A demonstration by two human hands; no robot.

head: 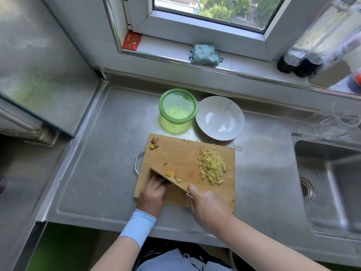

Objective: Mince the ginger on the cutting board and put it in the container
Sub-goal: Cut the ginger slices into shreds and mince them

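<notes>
Lying in a loose pile toward the right of the wooden cutting board (pixel 175 153), the slivered ginger (pixel 212 166) sits apart from the knife (pixel 165 175), whose tilted blade carries a few yellow bits. The right hand (pixel 207 206) grips the handle. The left hand (pixel 153 192) sits behind the blade, fingertips hidden, hold uncertain. A green container (pixel 178 105) and a white plate (pixel 219 118) stand beyond on the counter (pixel 97 163).

Cutting board (pixel 175 153) lying on counter (pixel 97 153) left of sink (pixel 328 182), shredded ginger (pixel 212 166) sitting on its right half, ginger chunk (pixel 155 142) resting at its far left corner, knife (pixel 162 176) slanting over its near left, container (pixel 178 106) standing just behind it, plate (pixel 219 118) sitting right of the container.
</notes>
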